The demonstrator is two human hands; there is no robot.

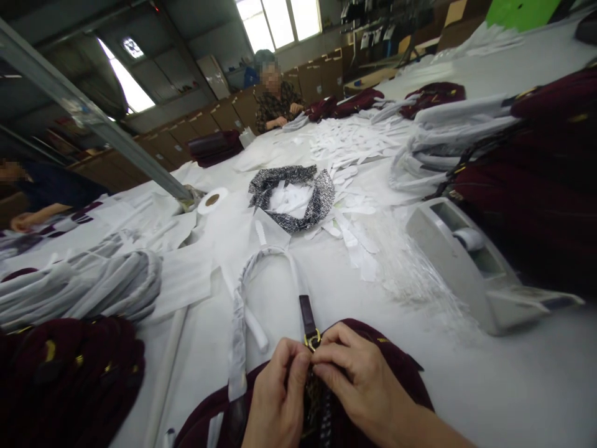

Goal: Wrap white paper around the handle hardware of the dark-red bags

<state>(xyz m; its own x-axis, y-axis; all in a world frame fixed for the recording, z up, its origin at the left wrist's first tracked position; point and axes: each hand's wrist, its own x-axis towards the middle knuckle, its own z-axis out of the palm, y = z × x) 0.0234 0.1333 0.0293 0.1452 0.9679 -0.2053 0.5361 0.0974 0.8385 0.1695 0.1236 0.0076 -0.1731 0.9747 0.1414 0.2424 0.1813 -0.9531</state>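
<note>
A maroon handbag (398, 373) lies on the white table right in front of me. Its looped handle (238, 336) is wrapped in white material and ends in a dark strap tab (306, 314) with a gold-coloured ring (312, 340). Just below that ring, my left hand (282, 389) and my right hand (361, 376) meet, thumbs and fingertips pinched together. Whatever small piece they pinch is hidden by the fingers. Between the hands hangs a dark, chain-like piece (313, 395), only partly visible.
Stacked maroon bags (69, 379) and wrapped handles (93, 286) lie at left. Ahead sits a patterned bag (321, 193) of white pieces, beside a white roll (213, 200). A tape dispenser (459, 261) and more bags (527, 180) are at right. Two people work across the table.
</note>
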